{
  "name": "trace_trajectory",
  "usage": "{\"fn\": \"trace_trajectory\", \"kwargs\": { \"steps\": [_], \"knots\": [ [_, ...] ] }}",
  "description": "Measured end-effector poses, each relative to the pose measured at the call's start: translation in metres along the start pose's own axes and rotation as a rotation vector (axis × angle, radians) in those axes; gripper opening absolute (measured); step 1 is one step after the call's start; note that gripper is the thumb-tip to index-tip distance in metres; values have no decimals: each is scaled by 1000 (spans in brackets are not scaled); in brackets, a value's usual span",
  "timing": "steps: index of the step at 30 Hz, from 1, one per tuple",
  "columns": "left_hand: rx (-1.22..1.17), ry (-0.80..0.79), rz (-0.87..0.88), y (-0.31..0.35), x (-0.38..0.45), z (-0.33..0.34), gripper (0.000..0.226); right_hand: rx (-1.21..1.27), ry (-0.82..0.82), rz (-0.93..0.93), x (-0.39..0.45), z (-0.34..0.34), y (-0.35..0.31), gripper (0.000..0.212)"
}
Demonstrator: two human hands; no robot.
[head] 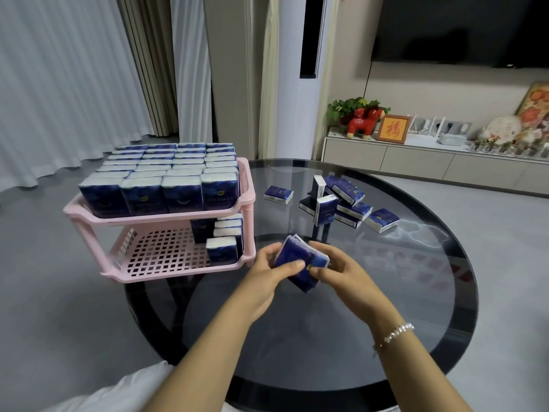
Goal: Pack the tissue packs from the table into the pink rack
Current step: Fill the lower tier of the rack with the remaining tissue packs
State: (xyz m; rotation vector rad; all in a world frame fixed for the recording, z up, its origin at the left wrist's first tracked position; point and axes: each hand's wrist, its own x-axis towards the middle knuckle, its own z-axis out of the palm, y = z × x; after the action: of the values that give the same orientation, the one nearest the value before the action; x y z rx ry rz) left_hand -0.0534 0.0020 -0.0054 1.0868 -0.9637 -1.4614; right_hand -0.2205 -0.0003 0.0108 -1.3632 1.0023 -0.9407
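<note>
Both hands meet over the near bench (297, 337): our left hand (267, 272) and right hand (341, 266) each curl a grip round a small stack of packs (300, 263), held tilted above the glass. We judge the stack should be squared upright before it slides into the lower tier beside the few packs already standing there. Pink rack (166, 217) at left: moulded plastic, lattice floor, upper tier full. Packs are soft, film-wrapped, dark blue blocks. Loose packs (341, 200) lie heaped to the right on the smooth, reflective glass bench.
</note>
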Motion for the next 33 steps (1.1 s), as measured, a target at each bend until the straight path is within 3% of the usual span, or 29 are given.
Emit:
{"fn": "trace_trajectory", "kwargs": {
  "steps": [3,5,11,16,20,25,29,31,33],
  "knots": [
    [568,-193,30,2,-3,-12,89,-391,-131,11,3,-18,-2,60],
    [886,-274,79,1,-7,-10,91,-562,-216,1,6,-24,-1,67],
    [1071,-318,95,-3,-11,-9,87,-470,-291,63,2,-37,10,80],
    [1033,-299,64,-10,-14,1,91,-468,-281,49,-4,-41,26,81],
    [1010,-182,131,-9,-12,4,82,-385,-193,69,-1,-38,30,74],
    [755,-74,30,-2,7,-2,59,-111,-176,39,12,-37,14,39],
    [530,-89,-86,0,25,-1,68,-129,-168,7,35,-34,-1,37],
    [438,-68,-82,-2,36,1,51,-141,-131,16,50,-35,-4,38],
    [337,17,-79,-6,45,2,37,-173,41,4,71,-40,-2,35]
  ]
}}
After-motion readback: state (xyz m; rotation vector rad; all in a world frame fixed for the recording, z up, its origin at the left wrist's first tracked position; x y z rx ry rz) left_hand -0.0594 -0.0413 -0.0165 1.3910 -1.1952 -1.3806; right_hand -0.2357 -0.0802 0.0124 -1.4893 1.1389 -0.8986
